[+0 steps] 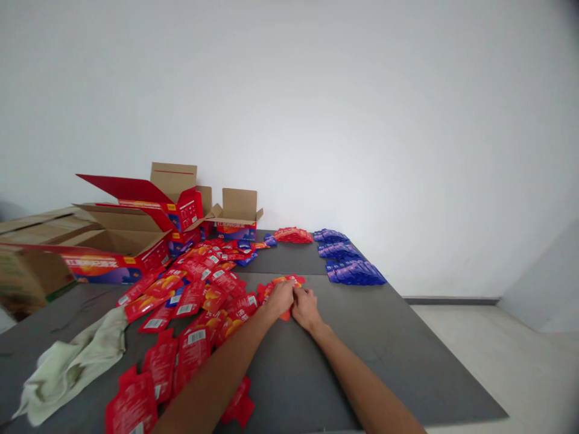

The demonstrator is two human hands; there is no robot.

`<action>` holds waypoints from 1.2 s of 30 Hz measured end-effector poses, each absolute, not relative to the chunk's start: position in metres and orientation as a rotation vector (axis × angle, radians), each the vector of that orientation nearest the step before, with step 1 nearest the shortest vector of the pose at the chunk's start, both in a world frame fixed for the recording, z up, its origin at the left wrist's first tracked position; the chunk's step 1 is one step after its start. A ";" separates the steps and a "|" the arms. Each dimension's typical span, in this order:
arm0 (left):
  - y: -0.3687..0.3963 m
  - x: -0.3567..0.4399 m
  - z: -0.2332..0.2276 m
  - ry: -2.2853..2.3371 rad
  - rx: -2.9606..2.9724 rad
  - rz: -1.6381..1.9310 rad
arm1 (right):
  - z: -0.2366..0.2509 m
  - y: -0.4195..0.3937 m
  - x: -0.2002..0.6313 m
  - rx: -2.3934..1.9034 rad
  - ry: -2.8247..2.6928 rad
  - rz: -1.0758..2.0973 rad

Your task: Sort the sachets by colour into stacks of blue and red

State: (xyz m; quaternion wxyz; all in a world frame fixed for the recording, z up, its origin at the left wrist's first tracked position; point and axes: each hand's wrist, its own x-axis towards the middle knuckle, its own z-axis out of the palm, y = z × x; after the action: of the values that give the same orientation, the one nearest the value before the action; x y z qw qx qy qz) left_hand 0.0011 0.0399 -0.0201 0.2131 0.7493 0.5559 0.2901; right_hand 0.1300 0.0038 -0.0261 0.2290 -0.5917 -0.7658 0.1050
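Note:
My left hand (281,298) and my right hand (306,308) meet near the middle of the dark grey table, both with fingers curled in. Between and under them are a few overlapping red spouted pouches (289,279), partly covered by my hands; how many my fingers grip I cannot tell. To the left, beside and under my left forearm, spreads a loose heap of red pouches (191,298) with some blue ones among them. Farther back, a fanned row of red pouches (293,235) lies near the wall. Several fanned rows of blue pouches (355,272) line the right side.
Open printed cartons (237,231) stand at the back left, with a larger open red box (104,265) nearer. Brown cardboard (27,271) sits at the far left. A pale cloth (75,364) lies at the front left. The table's right edge slants down beside the floor.

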 end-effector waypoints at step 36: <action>-0.006 -0.010 -0.006 1.884 2.391 0.471 | -0.026 0.014 0.161 -1.904 -2.059 0.189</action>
State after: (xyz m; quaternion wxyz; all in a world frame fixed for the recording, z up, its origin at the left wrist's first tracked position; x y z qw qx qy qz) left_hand -0.0096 -0.0059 -0.0064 0.0307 0.7758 0.6115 0.1527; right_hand 0.1609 0.0144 -0.0258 0.1649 -0.6681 -0.7226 0.0662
